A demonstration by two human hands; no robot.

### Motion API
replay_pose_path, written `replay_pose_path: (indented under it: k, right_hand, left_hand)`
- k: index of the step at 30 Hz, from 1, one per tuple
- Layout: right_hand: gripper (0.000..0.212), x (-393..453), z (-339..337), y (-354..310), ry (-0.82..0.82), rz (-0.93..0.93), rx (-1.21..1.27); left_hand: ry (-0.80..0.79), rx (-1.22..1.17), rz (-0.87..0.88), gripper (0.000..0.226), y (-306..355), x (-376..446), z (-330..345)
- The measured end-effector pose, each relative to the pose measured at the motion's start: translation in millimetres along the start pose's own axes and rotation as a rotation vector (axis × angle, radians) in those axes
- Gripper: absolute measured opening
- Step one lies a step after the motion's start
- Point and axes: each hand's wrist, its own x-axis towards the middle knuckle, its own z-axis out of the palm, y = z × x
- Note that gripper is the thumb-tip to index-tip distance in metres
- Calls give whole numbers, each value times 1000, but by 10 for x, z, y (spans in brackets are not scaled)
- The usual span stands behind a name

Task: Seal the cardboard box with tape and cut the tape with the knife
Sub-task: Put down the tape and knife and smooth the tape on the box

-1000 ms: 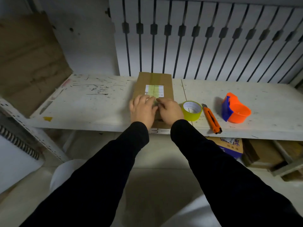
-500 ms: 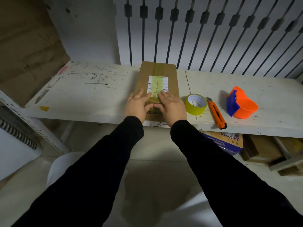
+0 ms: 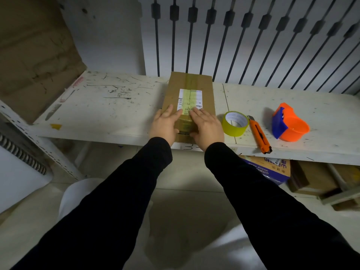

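Since my fingers uncurled a sec ago, both hands, left hand (image 3: 165,124) & right hand (image 3: 206,126), lie flat on cardboard box (image 3: 190,106) at tabletop (image 3: 116,114) front edge, gripping nothing; tape strip (image 3: 190,98) pressed down. Tape roll (image 3: 235,123), knife (image 3: 260,136) just right, untouched; sealing looks nearly done.

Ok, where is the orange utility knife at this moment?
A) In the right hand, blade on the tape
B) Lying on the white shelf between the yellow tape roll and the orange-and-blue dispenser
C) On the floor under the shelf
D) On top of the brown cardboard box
B: the orange utility knife lies on the white shelf, between the yellow tape roll and the orange-and-blue dispenser; both hands press flat on the brown cardboard box.
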Motion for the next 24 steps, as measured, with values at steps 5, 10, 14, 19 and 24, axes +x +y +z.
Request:
replay_pose_path:
  k: [5, 10, 14, 19, 24]
  right_hand:
    - [68, 35, 19, -95, 13, 83, 12]
    - [59, 41, 45, -125, 40, 101, 1]
    - [58, 50, -10, -94, 2, 63, -7]
    - [58, 72, -85, -59, -86, 33, 5]
    - [63, 82, -217, 3, -199, -9, 61]
  left_hand:
    - [-26, -13, -4, 69, -9, 14, -30]
    - [-40, 0, -25, 69, 21, 19, -33]
    - [-15, 25, -23, 68, 47, 28, -9]
    - [-2, 34, -31, 58, 56, 33, -27]
    - [-25, 15, -23, 54, 65, -4, -66]
